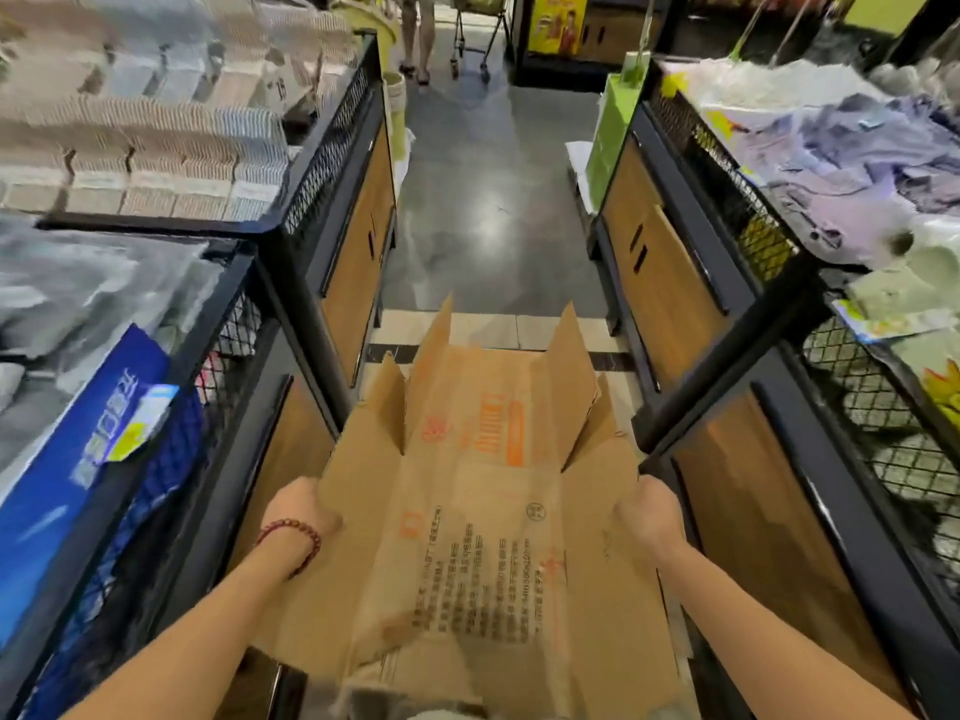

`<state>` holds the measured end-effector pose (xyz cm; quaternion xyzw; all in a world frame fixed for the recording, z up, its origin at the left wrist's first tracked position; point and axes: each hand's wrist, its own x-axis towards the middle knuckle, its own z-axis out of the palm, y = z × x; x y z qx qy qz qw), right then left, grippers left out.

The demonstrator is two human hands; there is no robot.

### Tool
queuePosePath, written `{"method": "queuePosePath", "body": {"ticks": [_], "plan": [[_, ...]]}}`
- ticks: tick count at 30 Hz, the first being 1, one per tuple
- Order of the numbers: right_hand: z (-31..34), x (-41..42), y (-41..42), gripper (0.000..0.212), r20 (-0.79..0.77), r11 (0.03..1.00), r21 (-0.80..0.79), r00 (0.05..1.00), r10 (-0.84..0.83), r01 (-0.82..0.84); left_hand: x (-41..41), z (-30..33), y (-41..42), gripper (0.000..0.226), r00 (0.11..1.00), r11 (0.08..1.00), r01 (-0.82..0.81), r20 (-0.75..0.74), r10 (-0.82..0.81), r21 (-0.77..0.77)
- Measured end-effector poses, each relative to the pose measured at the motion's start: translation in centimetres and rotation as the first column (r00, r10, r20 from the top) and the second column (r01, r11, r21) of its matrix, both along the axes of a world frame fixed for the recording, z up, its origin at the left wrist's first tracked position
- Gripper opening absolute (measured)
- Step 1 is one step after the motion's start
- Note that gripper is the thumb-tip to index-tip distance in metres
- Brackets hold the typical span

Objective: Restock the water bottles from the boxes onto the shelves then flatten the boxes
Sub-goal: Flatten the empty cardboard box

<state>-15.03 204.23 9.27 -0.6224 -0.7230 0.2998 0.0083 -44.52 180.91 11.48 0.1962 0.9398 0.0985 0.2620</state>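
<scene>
A flattened brown cardboard box (483, 511) with orange and black print is held flat in front of me, its end flaps pointing away down the aisle. My left hand (301, 511), with a red bead bracelet on the wrist, grips the box's left edge. My right hand (647, 514) grips the right edge. More flattened cardboard seems to lie under the top sheet. No water bottles are in view.
A narrow aisle of grey floor (493, 210) runs ahead between black-framed display bins with wooden panels. The left bins (332, 163) hold stacked packs and a blue box (78, 459). The right bins (727, 210) hold clothing. Far ahead stand a person's legs (418, 33) and a shopping cart (480, 39).
</scene>
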Motion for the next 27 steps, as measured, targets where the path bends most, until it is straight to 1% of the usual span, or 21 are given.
{"method": "queuePosePath", "body": {"ticks": [3, 6, 8, 13, 17, 22, 24, 27], "plan": [[-0.6, -2.6, 2.5, 0.006, -0.017, 1.000, -0.005, 1.000, -0.008, 0.008, -3.1, -0.5, 2.7, 0.018, 1.000, 1.000, -0.007, 0.022, 0.007, 0.002], [-1.6, -4.9, 5.4, 0.005, -0.029, 1.000, -0.021, 1.000, -0.012, 0.011, -5.8, -1.3, 5.6, 0.016, 0.999, 1.000, -0.017, 0.029, 0.017, 0.006], [-2.4, -6.3, 7.6, 0.006, -0.029, 0.999, -0.053, 1.000, -0.008, 0.006, -7.2, -1.9, 7.8, 0.015, 0.999, 1.000, -0.015, 0.035, 0.016, -0.015], [-4.4, -11.1, 14.2, 0.009, -0.107, 0.994, -0.105, 0.994, -0.004, -0.007, -10.7, -4.4, 14.0, 0.017, 0.997, 0.997, -0.062, 0.047, 0.064, -0.045], [-6.8, -15.1, 20.0, 0.012, -0.118, 0.985, -0.168, 0.992, -0.050, 0.030, -13.2, -7.3, 20.0, 0.012, 0.990, 0.991, -0.124, 0.054, 0.127, -0.053], [-11.2, -21.4, 27.2, 0.009, -0.130, 0.990, -0.142, 0.992, -0.008, -0.011, -18.9, -13.1, 26.6, 0.007, 0.984, 0.984, -0.166, 0.053, 0.169, -0.056], [-14.0, -23.9, 29.5, 0.013, -0.164, 0.989, -0.147, 0.986, -0.023, -0.001, -21.3, -16.3, 28.7, 0.009, 0.981, 0.981, -0.188, 0.037, 0.190, -0.052], [-20.3, -27.2, 32.4, 0.023, -0.207, 0.990, -0.144, 0.977, -0.041, 0.011, -24.6, -22.8, 30.9, 0.012, 0.969, 0.969, -0.243, 0.036, 0.244, -0.035]]}}
